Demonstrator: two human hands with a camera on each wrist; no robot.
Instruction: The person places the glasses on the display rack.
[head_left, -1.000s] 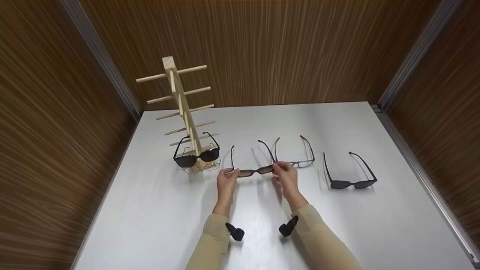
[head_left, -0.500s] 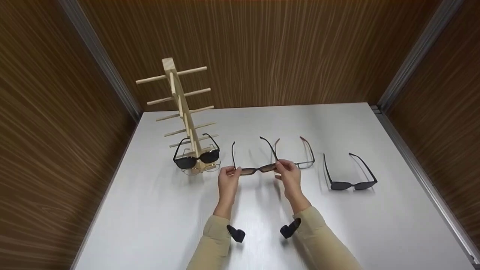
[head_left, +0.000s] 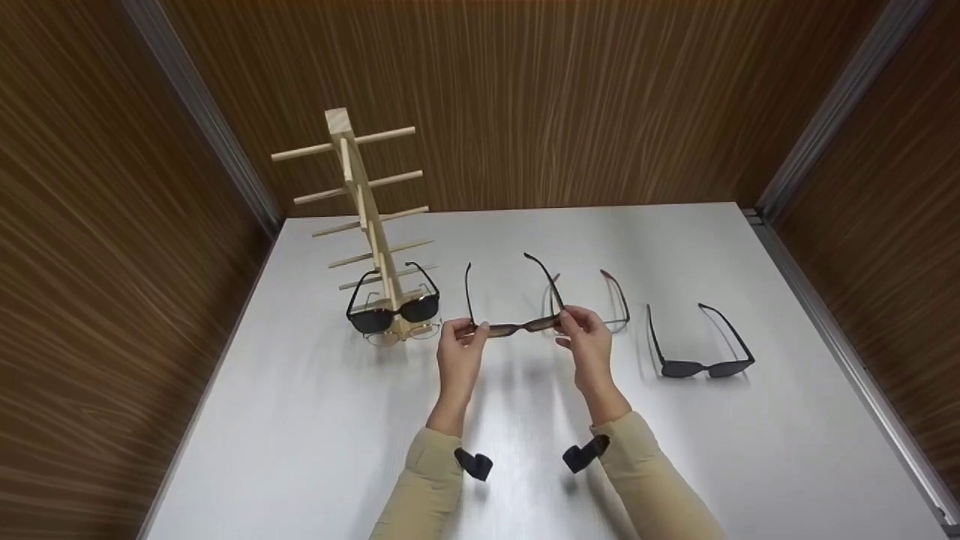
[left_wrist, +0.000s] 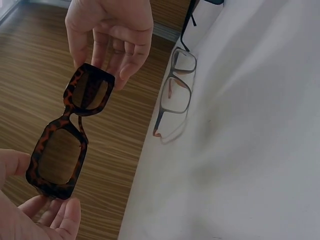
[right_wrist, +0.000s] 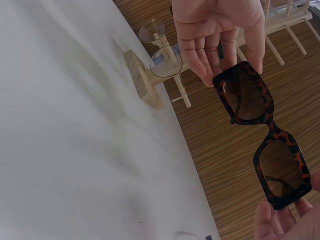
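Observation:
A pair of tortoiseshell sunglasses (head_left: 502, 330) with brown lenses is held above the table, temples unfolded and pointing away from me. My left hand (head_left: 459, 361) pinches the left end of the frame between thumb and fingers. At the right end, my right hand (head_left: 591, 349) pinches the frame the same way. Both wrist views show the mottled frame (left_wrist: 75, 170) with fingers at each outer corner. Behind my right hand, clear eyeglasses (head_left: 619, 325) with reddish temple tips lie on the table, partly hidden.
A wooden display stand (head_left: 367, 202) with several pegs rises at the left. Black sunglasses (head_left: 373, 322) hang low on it, above thin wire-rimmed glasses (head_left: 384, 340). Another black pair of sunglasses (head_left: 681, 368) rests on the white table (head_left: 780, 450) at the right. Wood-grain panels (head_left: 570, 105) enclose the table.
Both hands have lifted the tortoiseshell sunglasses and moved them slightly away from me and to the right. The stand and the other glasses stay where they were.

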